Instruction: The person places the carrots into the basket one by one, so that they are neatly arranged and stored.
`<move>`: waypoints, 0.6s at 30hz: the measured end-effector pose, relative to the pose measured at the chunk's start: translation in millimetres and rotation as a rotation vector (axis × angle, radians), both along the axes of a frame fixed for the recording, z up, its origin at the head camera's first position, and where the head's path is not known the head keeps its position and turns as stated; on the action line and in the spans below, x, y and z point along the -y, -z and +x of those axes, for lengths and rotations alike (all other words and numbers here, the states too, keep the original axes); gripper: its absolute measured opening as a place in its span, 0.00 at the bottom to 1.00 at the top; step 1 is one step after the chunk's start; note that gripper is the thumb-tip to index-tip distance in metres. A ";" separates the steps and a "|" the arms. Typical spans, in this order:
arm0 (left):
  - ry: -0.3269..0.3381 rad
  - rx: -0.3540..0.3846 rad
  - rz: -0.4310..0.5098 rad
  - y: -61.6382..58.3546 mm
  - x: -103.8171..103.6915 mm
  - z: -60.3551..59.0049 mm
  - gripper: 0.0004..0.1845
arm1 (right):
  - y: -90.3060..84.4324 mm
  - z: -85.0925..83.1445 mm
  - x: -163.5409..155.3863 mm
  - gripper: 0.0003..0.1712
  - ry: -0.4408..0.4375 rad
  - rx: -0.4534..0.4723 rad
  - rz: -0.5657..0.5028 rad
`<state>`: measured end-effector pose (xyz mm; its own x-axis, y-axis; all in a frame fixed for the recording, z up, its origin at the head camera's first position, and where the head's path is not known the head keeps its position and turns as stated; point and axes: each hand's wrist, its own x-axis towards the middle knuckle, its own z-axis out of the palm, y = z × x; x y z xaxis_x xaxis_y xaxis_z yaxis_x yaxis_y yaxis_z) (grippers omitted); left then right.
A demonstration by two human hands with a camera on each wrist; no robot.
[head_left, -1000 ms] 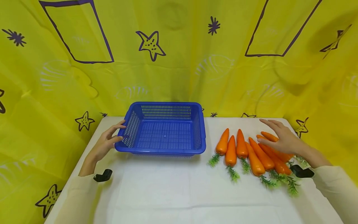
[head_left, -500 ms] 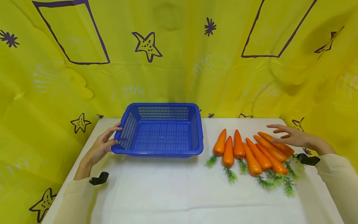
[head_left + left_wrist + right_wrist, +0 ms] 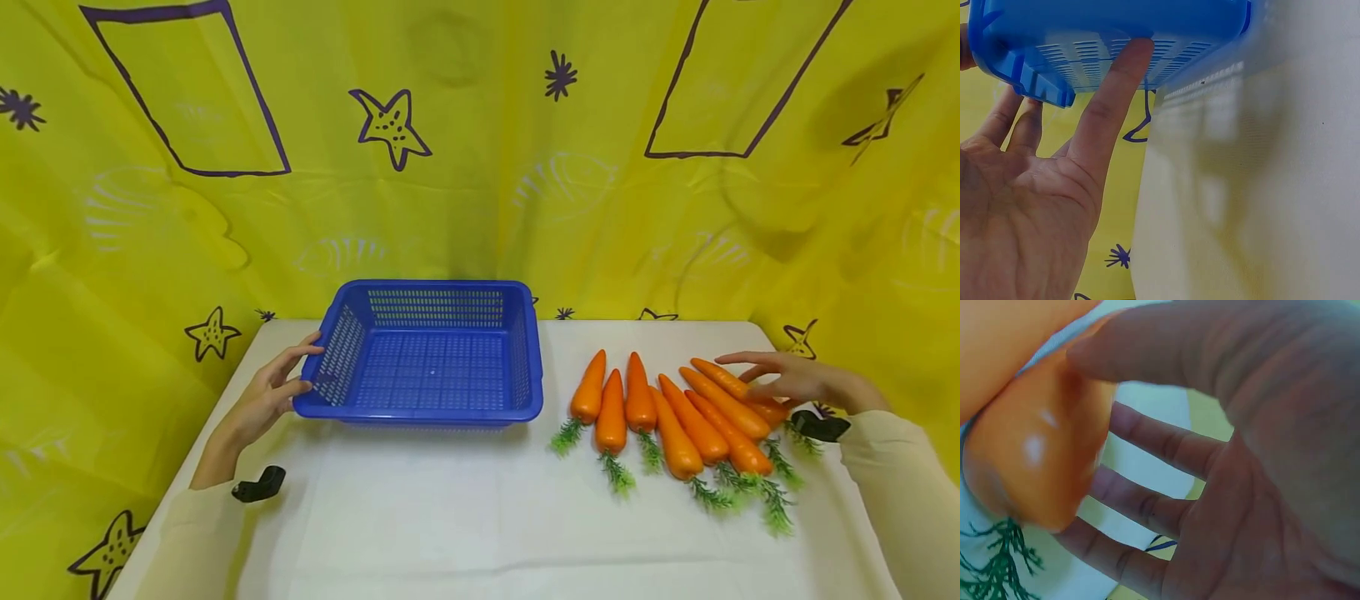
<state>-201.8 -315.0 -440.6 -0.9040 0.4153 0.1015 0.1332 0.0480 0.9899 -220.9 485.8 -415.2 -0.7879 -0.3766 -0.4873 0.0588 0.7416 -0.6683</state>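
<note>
**While we steady the basket, the carrots wait**

While our left hand rests straight fingers on the blue basket rim, nothing's in it yet. Our right hand, grip spread loose, touches the outermost carrot of seven lying on the bench. No labels or writing anywhere.

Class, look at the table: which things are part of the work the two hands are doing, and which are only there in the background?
In the work: blue basket, touched by the left hand; seven orange carrots, the rightmost under the right hand.

Only there: white table; yellow star-printed cloth.
</note>
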 end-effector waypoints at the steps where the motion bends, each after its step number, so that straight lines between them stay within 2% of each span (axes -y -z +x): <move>1: -0.001 -0.001 -0.004 -0.8 -0.3 0.3 0.23 | 0.2 0.6 -1.1 0.36 0.001 0.005 -0.005; 7: 0.007 0.000 0.001 -4.4 -0.1 2.9 0.24 | 3.6 4.9 -3.4 0.35 0.001 0.007 -0.016; 14: 0.000 -0.012 -0.012 -5.0 -0.8 5.3 0.24 | 13.0 9.6 -3.7 0.38 0.019 -0.053 -0.015; 18: 0.016 -0.010 0.022 -2.1 -3.5 3.8 0.25 | 16.3 10.9 -6.7 0.38 0.028 -0.075 -0.025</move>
